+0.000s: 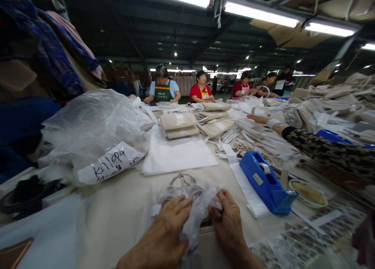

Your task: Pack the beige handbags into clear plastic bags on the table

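Note:
In front of me on the table lies a beige item, its kind unclear, with round metal rings at its far end under a translucent plastic wrap. My left hand rests palm down on the item's left side, fingers stretched out beside the rings. On the right, my right hand pinches the edge of the plastic wrap between thumb and fingers. My palms and sleeves hide much of the item.
A big clear plastic bag with handwriting stands left. Ahead, folded beige pieces lie beyond white sheets. At right are a blue tape dispenser, a round dish and a co-worker's patterned sleeve. Several people work opposite.

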Tool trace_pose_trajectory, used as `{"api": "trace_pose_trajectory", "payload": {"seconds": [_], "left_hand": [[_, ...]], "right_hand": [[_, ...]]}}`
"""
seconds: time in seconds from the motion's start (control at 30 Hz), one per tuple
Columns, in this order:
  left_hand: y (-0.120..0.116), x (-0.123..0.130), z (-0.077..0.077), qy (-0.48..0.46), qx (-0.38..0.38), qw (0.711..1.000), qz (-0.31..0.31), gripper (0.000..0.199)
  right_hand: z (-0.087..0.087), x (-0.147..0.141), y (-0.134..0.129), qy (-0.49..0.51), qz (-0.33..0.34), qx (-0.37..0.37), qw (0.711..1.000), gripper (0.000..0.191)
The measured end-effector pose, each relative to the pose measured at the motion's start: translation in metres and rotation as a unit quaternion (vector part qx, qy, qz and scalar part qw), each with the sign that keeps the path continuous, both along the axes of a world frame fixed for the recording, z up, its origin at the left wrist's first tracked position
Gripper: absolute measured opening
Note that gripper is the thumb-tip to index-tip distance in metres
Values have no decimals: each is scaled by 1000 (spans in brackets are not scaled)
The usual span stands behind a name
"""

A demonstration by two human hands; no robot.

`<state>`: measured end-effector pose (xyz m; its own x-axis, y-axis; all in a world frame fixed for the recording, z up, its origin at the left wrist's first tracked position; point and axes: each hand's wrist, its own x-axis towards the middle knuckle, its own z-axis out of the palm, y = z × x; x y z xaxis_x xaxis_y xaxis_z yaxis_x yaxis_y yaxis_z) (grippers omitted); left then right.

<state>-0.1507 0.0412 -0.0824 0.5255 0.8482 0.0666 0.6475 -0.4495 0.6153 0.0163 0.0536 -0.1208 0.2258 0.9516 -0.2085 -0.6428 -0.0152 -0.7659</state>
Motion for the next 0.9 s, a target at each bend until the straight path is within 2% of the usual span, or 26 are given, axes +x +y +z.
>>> {"api": "trace_pose_trajectory", "payload": {"seconds": [0.03, 0.1, 0.2, 0.27, 0.33, 0.4, 0.43, 0.5, 0.57, 0.63, 0.67, 0.7, 0.77, 0.83, 0.9], "left_hand": [[-7, -1, -4, 40, 0, 999, -32, 69], [-15, -2, -13, 85, 21, 995, -43, 76], [-15, 0, -30, 118, 94, 988, -19, 74], [-13, 2, -42, 132, 152, 980, -6, 63], [-12, 3, -52, 107, 210, 972, 14, 48], [-13, 3, -55, 14, 239, 969, 65, 39], [-12, 3, -52, -55, 224, 967, 108, 34], [-10, 2, -37, -207, 125, 945, 219, 27], [-3, -1, -15, -334, -5, 887, 320, 31], [8, -5, 7, -415, -73, 831, 362, 38], [14, -8, 18, -438, -83, 817, 366, 40], [20, -10, 26, -449, -85, 813, 362, 41], [31, -12, 40, -436, -83, 827, 345, 39], [38, -11, 51, -393, -68, 856, 329, 35], [41, -7, 59, -327, -43, 893, 308, 32]], "right_hand": [[-1, 0, 0, 8, 2, 1, 1000, 33], [0, 1, 0, 19, 10, 6, 1000, 32], [3, 2, -2, -3, 20, 14, 1000, 32], [6, 2, -4, -49, 21, 19, 998, 31], [7, 2, -6, -82, 25, 21, 996, 32], [7, 2, -7, -78, 39, 18, 996, 32], [6, 2, -8, -69, 49, 16, 996, 33], [3, 1, -8, -62, 68, 13, 996, 34], [0, -1, -7, -84, 87, 25, 992, 37], [-4, -6, -6, -142, 109, 41, 983, 39], [-6, -8, -5, -180, 118, 45, 975, 38], [-7, -11, -4, -224, 120, 47, 966, 37], [-9, -15, -2, -315, 108, 42, 942, 31], [-10, -19, 1, -383, 92, 26, 919, 24], [-9, -21, 2, -411, 90, 4, 907, 21]]}}
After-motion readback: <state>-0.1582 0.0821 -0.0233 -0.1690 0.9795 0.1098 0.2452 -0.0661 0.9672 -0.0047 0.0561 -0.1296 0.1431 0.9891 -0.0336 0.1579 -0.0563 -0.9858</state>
